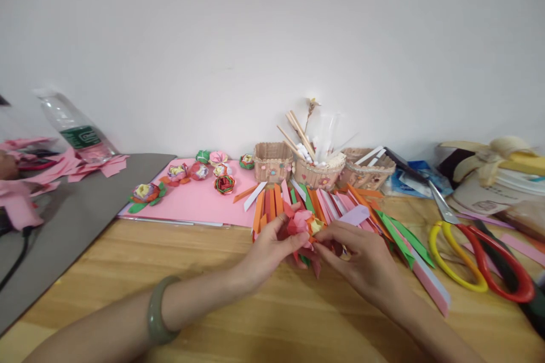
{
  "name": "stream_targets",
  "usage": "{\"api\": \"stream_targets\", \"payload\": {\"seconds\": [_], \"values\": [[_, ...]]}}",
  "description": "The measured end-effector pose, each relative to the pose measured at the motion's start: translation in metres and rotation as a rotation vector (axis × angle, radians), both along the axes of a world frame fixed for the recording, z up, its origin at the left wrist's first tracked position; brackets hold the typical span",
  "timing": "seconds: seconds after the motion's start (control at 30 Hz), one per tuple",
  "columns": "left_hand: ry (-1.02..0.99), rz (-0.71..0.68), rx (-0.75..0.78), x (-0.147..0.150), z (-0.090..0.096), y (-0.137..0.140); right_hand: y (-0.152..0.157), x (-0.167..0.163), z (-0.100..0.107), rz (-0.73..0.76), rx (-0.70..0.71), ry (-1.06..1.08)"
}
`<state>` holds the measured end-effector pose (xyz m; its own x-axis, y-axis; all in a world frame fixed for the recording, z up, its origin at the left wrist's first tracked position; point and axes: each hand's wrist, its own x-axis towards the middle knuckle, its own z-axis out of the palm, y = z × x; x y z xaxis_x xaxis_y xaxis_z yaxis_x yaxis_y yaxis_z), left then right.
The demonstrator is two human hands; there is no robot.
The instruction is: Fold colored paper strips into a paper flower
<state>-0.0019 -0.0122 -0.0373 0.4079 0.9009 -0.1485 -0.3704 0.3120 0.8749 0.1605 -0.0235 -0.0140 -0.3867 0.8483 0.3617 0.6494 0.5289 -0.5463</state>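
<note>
Between my two hands is a folded paper flower (301, 221) with pink, red and yellow petals and some green below. My left hand (272, 247) is closed on its left side, thumb across the front. On the right side, my right hand (357, 252) pinches the flower's edge near the yellow petals; its fingertips are partly hidden. Just behind the hands lie many folded paper strips (266, 207) in orange, pink, green and white. A lilac strip (355, 215) sticks out above my right hand.
Finished paper flowers (224, 184) sit on a pink sheet (191, 207). Small woven baskets (273, 163) with sticks stand by the wall. Large scissors (460, 238) lie at the right, near a banana peel (489, 164). A bottle (80, 130) and pink scraps (97, 165) are at left, beside another person's hand (7, 165).
</note>
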Motion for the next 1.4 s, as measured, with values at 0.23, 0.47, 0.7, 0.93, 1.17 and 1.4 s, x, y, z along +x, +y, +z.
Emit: {"api": "stream_targets", "payload": {"seconds": [0.23, 0.47, 0.7, 0.93, 1.17, 1.4], "values": [[0.028, 0.015, 0.007, 0.000, -0.002, 0.001, 0.001, 0.002, -0.003, 0.015, 0.129, -0.033], [0.012, 0.028, -0.003, 0.000, -0.001, 0.000, 0.001, 0.001, -0.004, 0.010, 0.157, -0.043], [0.021, 0.037, -0.005, 0.001, 0.002, 0.000, 0.002, -0.001, -0.011, -0.079, 0.291, -0.054], [0.016, 0.024, 0.005, 0.000, 0.000, 0.000, -0.001, -0.003, 0.003, -0.015, -0.026, 0.096], [0.037, 0.000, -0.003, -0.001, 0.000, 0.001, 0.001, -0.003, 0.006, 0.010, -0.179, 0.184], [0.042, -0.023, 0.008, -0.001, -0.002, 0.001, 0.000, -0.005, 0.007, -0.024, -0.262, 0.191]]}}
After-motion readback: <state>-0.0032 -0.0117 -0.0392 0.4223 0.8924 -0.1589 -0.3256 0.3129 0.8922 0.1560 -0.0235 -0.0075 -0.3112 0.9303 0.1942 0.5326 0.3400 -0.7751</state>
